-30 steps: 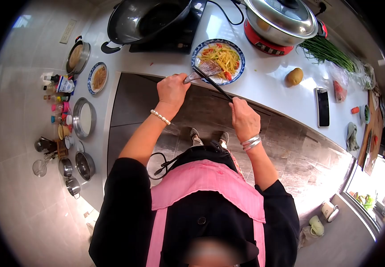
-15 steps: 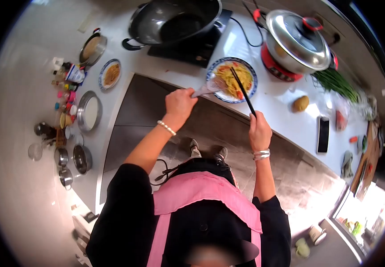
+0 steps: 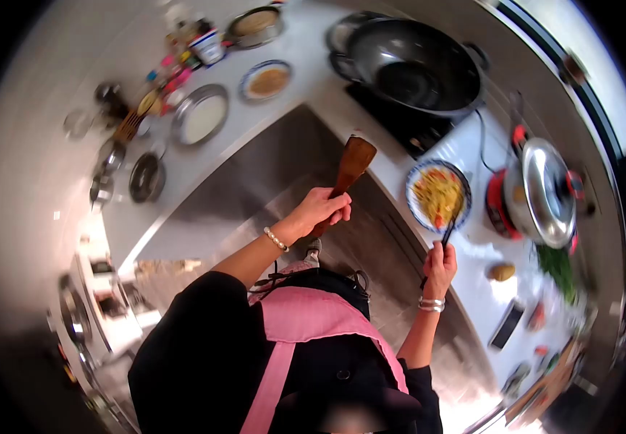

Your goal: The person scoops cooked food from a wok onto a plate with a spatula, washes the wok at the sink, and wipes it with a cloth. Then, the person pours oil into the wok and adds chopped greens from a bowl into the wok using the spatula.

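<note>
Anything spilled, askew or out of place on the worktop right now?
Nothing looks clearly spilled or broken, though blur hides small spots. The one oddity: a black rectangular phone lies on the glossy white counter near a brown oval potato, electronics among food.

I have a gap between left hand (image 3: 322, 208) and right hand (image 3: 440, 267); the wok (image 3: 418, 69) blocks far, the lidded pot (image 3: 544, 192) right.

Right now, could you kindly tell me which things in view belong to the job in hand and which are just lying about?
In use:
- brown spatula, held in the left hand
- black chopsticks, held in the right hand
- plate of shredded food, at the chopsticks' far end

Probably just lying about:
- phone
- potato
- green stalks
</note>
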Motion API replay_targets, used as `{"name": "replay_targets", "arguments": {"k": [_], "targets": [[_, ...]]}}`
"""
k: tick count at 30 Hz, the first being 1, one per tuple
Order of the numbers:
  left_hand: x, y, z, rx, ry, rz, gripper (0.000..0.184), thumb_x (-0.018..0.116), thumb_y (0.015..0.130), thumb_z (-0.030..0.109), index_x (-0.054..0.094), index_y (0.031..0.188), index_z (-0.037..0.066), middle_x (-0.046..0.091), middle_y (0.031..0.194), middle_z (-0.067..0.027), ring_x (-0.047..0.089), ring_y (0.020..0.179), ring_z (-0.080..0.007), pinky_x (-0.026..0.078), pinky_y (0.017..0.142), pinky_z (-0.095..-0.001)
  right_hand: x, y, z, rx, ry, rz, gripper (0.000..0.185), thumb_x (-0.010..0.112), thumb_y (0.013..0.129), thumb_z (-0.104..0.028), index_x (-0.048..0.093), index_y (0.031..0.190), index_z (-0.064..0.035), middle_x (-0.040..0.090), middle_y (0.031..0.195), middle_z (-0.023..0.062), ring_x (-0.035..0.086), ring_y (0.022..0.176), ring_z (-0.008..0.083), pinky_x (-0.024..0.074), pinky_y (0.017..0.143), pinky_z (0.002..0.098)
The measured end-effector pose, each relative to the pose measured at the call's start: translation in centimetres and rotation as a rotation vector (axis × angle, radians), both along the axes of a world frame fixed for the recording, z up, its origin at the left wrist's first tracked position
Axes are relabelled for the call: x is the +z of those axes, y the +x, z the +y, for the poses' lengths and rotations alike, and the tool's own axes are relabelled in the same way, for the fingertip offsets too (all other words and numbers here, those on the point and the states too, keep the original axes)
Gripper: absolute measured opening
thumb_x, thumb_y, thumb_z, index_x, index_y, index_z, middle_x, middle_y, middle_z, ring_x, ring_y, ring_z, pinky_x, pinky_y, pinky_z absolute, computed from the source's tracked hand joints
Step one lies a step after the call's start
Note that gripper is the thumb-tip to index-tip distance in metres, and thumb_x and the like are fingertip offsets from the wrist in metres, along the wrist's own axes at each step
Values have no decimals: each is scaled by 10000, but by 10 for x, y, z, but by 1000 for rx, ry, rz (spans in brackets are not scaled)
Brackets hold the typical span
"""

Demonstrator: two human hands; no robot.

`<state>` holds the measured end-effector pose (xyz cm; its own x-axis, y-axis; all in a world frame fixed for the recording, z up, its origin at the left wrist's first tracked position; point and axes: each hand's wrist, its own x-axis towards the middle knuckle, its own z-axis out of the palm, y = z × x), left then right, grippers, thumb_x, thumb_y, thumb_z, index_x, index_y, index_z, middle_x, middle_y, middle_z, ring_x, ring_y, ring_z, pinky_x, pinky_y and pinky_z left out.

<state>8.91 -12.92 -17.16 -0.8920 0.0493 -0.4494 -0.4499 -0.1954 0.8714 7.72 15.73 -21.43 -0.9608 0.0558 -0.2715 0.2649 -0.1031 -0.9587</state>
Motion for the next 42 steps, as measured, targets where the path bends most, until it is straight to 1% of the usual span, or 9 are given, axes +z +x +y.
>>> {"name": "replay_targets", "arguments": {"k": [2,5,6,10,16,20,31,37,42], "targets": [[13,24,-23,124,-27,-6,139,491,845,145,530,863,13,583,702,-78,463,511,-82,366,459,-210,1,-4,-18,109,-129,54,121,485,885,-172,511,893,-54,452,586,-23,346,424,25,243,364,167],[21,67,-53,394,173,145,141,486,852,142,513,906,15,581,725,-94,469,518,-91,378,470,-215,10,-6,-66,294,-239,147,151,446,908,-186,510,953,-57,438,573,-12,327,417,27,238,362,172],[18,83,-65,444,228,189,165,460,866,139,475,1001,45,563,767,-112,460,566,-108,387,501,-237,13,-6,-81,343,-285,167,160,439,912,-192,510,962,-56,433,566,-9,320,414,30,238,362,172],[41,142,-116,726,132,248,237,446,880,161,427,1084,43,558,753,-107,441,539,-97,368,480,-230,25,-12,-141,773,-263,-36,190,445,910,-212,511,970,-44,437,553,-16,340,432,26,246,383,171],[64,205,-233,982,-81,136,298,443,853,102,398,1125,-11,554,728,-87,401,486,-76,333,445,-200,73,-6,-264,993,-157,159,268,447,911,-234,516,1050,-17,441,599,-28,343,465,27,255,412,165],[44,236,-316,1063,-14,192,350,456,840,90,385,1155,-44,561,722,-102,426,493,-76,350,439,-199,81,6,-350,1067,-162,123,271,457,899,-196,507,1092,-12,468,628,-18,369,489,29,281,434,163],[27,255,-467,984,50,191,332,445,855,108,400,1155,-26,578,736,-119,470,505,-98,384,462,-217,89,36,-576,1263,-215,66,206,430,896,-109,492,1061,-3,501,657,22,450,538,82,373,495,203],[13,220,-460,840,109,161,259,430,874,109,460,1114,18,564,717,-94,446,491,-95,355,451,-209,74,33,-602,1235,-220,-10,221,474,877,-133,508,1058,-10,521,694,10,485,595,67,407,542,206],[11,180,-452,653,263,250,226,419,862,84,435,1078,20,523,663,-75,375,444,-81,310,414,-218,56,36,-572,1081,-428,-43,189,514,877,-164,555,1009,-35,542,721,-13,508,646,56,435,584,201]]}}
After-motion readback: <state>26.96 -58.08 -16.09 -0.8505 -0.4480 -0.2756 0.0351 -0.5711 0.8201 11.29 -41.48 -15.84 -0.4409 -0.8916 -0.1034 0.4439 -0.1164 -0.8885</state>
